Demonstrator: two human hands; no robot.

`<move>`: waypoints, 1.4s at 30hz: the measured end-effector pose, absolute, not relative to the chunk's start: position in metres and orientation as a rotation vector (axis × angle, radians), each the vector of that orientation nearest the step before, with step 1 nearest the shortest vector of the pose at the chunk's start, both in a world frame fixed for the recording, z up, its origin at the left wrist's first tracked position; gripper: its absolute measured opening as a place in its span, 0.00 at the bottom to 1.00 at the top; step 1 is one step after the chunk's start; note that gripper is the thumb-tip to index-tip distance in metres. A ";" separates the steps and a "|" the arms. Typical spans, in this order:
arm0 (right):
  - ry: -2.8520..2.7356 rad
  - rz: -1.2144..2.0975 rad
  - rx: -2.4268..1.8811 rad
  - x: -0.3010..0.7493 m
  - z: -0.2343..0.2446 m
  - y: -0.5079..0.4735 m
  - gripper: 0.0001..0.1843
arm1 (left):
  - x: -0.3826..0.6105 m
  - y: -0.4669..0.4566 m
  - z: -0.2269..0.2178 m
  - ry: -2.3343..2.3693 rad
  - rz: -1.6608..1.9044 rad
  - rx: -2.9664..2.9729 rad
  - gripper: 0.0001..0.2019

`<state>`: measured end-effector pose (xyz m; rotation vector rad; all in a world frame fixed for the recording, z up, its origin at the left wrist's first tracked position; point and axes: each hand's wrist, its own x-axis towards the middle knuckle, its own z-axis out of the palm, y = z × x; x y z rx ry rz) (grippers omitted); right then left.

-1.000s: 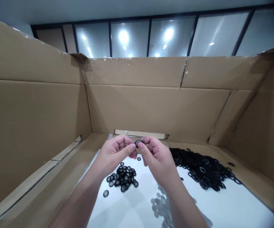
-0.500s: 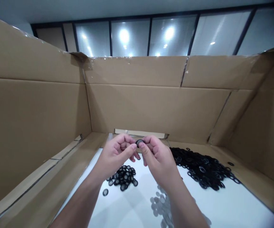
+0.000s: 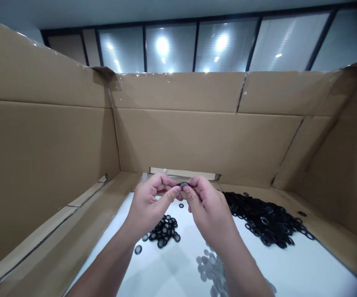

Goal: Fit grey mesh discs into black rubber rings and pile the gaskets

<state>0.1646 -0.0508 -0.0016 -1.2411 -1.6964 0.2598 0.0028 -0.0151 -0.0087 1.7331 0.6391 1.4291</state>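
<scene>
My left hand point(image 3: 150, 202) and my right hand point(image 3: 207, 206) meet above the white surface, fingertips pinched together on one small black ring point(image 3: 183, 184). Below my left hand lies a small heap of black rings with grey centres point(image 3: 163, 232). A large heap of plain black rings point(image 3: 263, 218) spreads to the right of my right hand. Several grey discs point(image 3: 209, 264) lie under my right forearm, partly hidden by it.
Tall cardboard walls point(image 3: 197, 136) enclose the white work surface point(image 3: 289, 264) on the left, back and right. Cardboard flaps point(image 3: 82, 214) lie along the left floor edge. One ring with a grey centre point(image 3: 138, 249) lies apart at the front left. Windows show above the back wall.
Both hands have stayed together on the ring and risen slightly; the fingers have shifted a little around it. The heaps have not moved.
</scene>
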 end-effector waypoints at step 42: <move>-1.298 0.572 -0.780 0.146 -0.010 -0.040 0.11 | 0.018 -0.016 -0.017 0.457 1.519 1.582 0.07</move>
